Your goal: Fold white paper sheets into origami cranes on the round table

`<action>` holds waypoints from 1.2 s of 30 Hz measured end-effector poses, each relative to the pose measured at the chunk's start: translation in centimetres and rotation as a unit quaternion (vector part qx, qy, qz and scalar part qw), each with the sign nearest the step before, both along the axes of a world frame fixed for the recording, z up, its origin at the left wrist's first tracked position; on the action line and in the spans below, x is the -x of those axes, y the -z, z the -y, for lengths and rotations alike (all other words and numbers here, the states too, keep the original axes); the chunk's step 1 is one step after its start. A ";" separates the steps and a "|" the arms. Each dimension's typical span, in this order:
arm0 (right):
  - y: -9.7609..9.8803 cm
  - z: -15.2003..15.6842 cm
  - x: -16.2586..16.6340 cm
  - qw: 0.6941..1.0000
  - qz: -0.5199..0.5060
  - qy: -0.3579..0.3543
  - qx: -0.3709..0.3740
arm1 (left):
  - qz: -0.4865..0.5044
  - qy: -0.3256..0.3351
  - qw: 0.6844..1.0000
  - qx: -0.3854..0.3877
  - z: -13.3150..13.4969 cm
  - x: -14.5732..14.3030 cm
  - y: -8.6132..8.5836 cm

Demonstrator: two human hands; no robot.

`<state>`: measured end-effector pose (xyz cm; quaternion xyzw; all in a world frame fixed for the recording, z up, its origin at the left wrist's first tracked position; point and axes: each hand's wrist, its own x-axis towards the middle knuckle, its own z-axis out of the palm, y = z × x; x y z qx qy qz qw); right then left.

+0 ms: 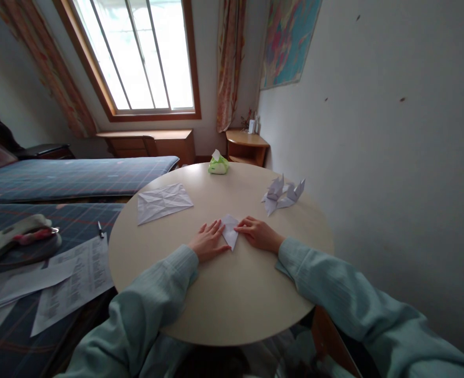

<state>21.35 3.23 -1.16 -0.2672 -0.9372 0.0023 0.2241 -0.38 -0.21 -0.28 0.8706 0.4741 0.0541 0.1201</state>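
A small folded piece of white paper [230,231], kite-shaped with its point toward me, lies flat on the round table [232,294]. My left hand [210,240] rests with its fingers spread along the paper's left edge, the thumb near the lower tip. On the other side, my right hand [259,234] pinches the paper's right corner between thumb and fingers. Creased white paper [164,202] lies unfolded at the table's left. Folded paper figures [281,193] with upright points stand at the back right.
A green tissue pack [218,164] sits at the table's far edge. On the left, a bed with a plaid cover [78,170] holds printed sheets [76,278], a pen [100,230] and a pouch-like item [19,239]. The wall [405,173] stands close on the right.
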 end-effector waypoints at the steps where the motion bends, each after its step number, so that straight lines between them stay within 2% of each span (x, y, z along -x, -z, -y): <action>1: 0.0 0.0 0.0 1.000 -0.001 0.001 0.001 | -0.003 0.013 1.000 -0.001 0.0 0.2 0.0; 5: 0.2 -0.2 0.1 1.000 -0.021 0.001 0.005 | 0.040 0.055 0.998 0.000 -0.3 0.8 0.0; 11: 0.2 -0.1 0.1 0.998 -0.062 -0.004 0.028 | 0.197 -0.009 0.980 -0.013 -1.4 1.0 0.3; 17: 0.5 -0.4 -0.1 0.986 -0.124 0.011 0.113 | 0.299 0.005 0.954 -0.013 -1.8 1.1 0.9; 21: 0.6 -0.7 0.0 0.969 -0.160 0.022 0.186 | 0.308 -0.003 0.951 -0.018 -2.1 1.1 1.0; 24: 0.3 -1.0 0.0 0.963 -0.160 0.026 0.213 | 0.286 -0.038 0.957 -0.036 -2.2 0.9 1.0; 27: 0.0 -1.2 0.1 0.964 -0.146 0.043 0.219 | 0.267 -0.080 0.959 -0.060 -2.3 0.6 1.0; 32: -0.1 -1.1 1.2 0.963 -0.123 0.113 0.210 | 0.274 -0.099 0.953 -0.080 -2.6 0.0 1.4; 36: -0.3 -1.1 1.9 0.962 -0.088 0.163 0.203 | 0.242 -0.120 0.957 -0.103 -2.7 -0.3 1.4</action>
